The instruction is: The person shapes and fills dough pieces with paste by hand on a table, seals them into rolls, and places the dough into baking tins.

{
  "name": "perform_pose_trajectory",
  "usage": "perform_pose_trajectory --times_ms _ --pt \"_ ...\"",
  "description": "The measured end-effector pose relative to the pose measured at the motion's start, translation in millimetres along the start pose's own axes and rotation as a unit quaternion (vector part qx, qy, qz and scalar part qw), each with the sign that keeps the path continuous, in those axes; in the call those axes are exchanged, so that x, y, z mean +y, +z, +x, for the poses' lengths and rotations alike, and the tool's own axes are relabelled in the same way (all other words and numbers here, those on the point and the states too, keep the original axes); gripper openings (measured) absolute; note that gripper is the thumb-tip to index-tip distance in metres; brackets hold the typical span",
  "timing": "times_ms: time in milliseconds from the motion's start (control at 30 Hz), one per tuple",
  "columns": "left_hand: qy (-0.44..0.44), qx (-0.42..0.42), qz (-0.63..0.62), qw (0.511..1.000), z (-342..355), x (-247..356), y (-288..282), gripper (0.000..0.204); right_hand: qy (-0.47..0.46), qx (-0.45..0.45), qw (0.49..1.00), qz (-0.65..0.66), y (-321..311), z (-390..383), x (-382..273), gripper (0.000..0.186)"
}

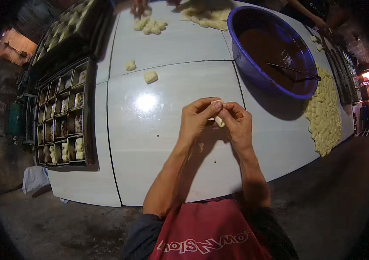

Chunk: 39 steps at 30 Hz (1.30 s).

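Above the white tiled table [150, 173], my left hand [194, 118] and my right hand [238, 125] meet over a small piece of pale dough [220, 121]. Thumbs and fingertips of both hands pinch it, and one end pokes out below them. My fingers hide most of the dough, so its full shape cannot be made out. To the left of my hands, two short dough pieces, a larger one [151, 77] and a smaller one [130, 65], lie apart on the tiles.
A blue tub [235, 47] of brown paste [260, 47] holds a long flat tool [290, 68]. Many dough pieces [325, 115] cover the table's right side. Left stands a dark divided pan [90, 112], partly filled with dough. Another person's hand [140, 9] works near dough [150, 27] at the far side.
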State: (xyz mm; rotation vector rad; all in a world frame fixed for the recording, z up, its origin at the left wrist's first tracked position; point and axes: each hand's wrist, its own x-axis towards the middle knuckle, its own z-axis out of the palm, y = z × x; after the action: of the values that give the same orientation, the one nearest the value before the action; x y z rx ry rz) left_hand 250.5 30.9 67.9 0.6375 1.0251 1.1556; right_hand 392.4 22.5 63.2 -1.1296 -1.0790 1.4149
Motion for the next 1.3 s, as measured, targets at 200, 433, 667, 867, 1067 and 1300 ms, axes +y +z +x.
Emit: perform_pose_trajectory --times_ms 200,433,667,867,1067,1300 --pt "-0.048 -0.034 0.069 0.996 -1 22 -22 0.038 -0.056 -0.097 0.988 -0.108 -5 -9 -1 0.029" --pt "0.003 -0.058 0.022 0.998 -17 13 -28 0.029 -0.266 -0.044 0.956 -0.117 12 -1 12 0.017" --pt "0.0 -0.068 0.015 0.998 -36 5 -30 0.028 -0.328 0.096 0.915 -0.216 26 0 30 0.02" --pt "0.05 -0.02 0.09 0.994 -37 -5 -42 0.027 -0.189 0.068 0.948 -0.247 29 -9 29 0.019" --pt "0.0 -0.012 0.191 0.982 -45 -7 -66 0.036 -0.195 -0.094 0.934 -0.284 22 -44 18 0.022" --pt "0.007 0.031 0.373 0.927 -51 -9 -85 0.041 -0.004 -0.098 0.925 -0.367 12 -45 51 0.02"
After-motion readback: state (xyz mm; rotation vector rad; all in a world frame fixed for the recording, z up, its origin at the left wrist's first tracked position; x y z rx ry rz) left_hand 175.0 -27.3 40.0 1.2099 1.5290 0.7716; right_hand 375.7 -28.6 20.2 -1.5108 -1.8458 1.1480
